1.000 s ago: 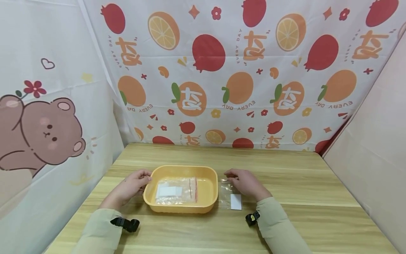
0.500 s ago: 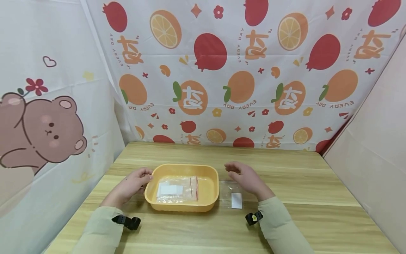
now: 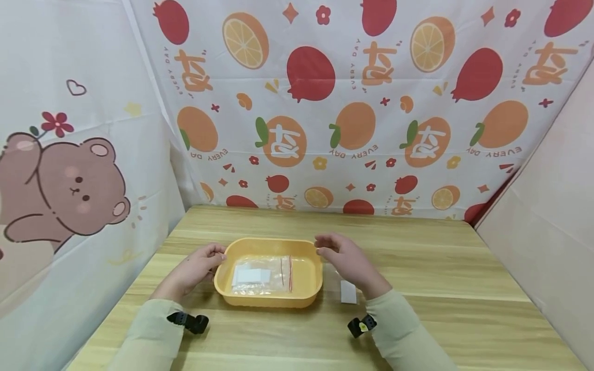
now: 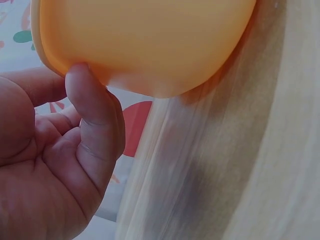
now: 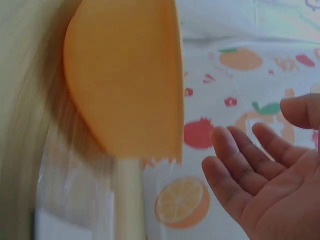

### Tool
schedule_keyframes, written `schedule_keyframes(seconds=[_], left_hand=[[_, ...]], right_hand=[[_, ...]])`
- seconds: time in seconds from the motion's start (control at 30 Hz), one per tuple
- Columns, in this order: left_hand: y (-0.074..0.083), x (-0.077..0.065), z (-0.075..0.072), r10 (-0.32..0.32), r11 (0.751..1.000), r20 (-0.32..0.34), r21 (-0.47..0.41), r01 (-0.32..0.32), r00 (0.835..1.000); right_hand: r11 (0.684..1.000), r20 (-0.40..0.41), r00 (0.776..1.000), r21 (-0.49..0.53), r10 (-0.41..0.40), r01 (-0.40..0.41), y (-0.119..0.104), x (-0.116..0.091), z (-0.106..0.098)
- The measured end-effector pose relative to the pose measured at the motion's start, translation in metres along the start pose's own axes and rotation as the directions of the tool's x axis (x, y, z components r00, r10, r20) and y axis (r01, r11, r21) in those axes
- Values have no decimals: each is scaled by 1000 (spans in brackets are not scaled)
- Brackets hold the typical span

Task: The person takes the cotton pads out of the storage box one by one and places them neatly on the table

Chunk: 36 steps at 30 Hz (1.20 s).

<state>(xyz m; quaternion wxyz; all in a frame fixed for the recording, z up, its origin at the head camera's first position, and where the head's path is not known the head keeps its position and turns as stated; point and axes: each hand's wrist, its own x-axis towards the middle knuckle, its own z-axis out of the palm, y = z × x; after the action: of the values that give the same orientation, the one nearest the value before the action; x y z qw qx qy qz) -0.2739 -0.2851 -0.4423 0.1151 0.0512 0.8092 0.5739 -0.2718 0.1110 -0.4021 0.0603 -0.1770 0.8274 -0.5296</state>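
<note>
A yellow plastic basin (image 3: 306,270) stands on the table. My left hand (image 3: 197,269) pinches its left rim, with the thumb (image 4: 87,92) against the side in the left wrist view. Inside lies a clear zip bag (image 3: 275,265) with red lines along its seal and white cards (image 3: 252,276) in it. My right hand (image 3: 349,262) holds nothing; in the right wrist view its fingers (image 5: 250,165) spread apart just off the basin's side. Below that hand, a second clear bag (image 5: 75,200) with a white card (image 3: 348,292) lies on the table, partly hidden by the wrist.
The wood-grain table (image 3: 417,319) reaches back to a fruit-print curtain (image 3: 320,123). A bear-print cloth (image 3: 83,185) hangs at the left and a plain pale one (image 3: 543,242) at the right. Black straps with small cameras (image 3: 361,326) sit at both sleeves.
My right hand has lifted off the small bag and moved left to the basin's right rim, its fingers opening. The left hand keeps its hold on the rim.
</note>
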Motion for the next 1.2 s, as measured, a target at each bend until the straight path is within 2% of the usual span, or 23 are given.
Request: schedule_keyframes(seconds=[0.2, 0.37, 0.53, 0.7, 0.87, 1.07, 1.2], left_hand=[[-1, 1, -2, 2, 1000, -4, 7, -2, 1000], [-1, 1, -2, 8, 1000, -3, 5, -8, 1000], [-2, 1, -2, 10, 1000, -1, 6, -10, 1000], [-1, 0, -1, 11, 1000, -4, 9, -11, 1000], [0, -1, 1, 11, 1000, -6, 18, -11, 1000], [-2, 0, 1, 6, 1000, -1, -7, -6, 1000], [-3, 2, 1, 6, 1000, 4, -20, -6, 1000]], right_hand=[[999, 73, 997, 53, -9, 5, -20, 9, 17], [988, 160, 986, 143, 38, -62, -26, 18, 32], [982, 241, 966, 135, 98, -133, -25, 24, 48], [966, 297, 947, 182, 124, -184, -21, 31, 65], [943, 290, 939, 217, 184, -252, -17, 36, 75], [938, 244, 944, 213, 220, -274, -15, 39, 85], [894, 220, 944, 325, 246, -309, -15, 39, 90]])
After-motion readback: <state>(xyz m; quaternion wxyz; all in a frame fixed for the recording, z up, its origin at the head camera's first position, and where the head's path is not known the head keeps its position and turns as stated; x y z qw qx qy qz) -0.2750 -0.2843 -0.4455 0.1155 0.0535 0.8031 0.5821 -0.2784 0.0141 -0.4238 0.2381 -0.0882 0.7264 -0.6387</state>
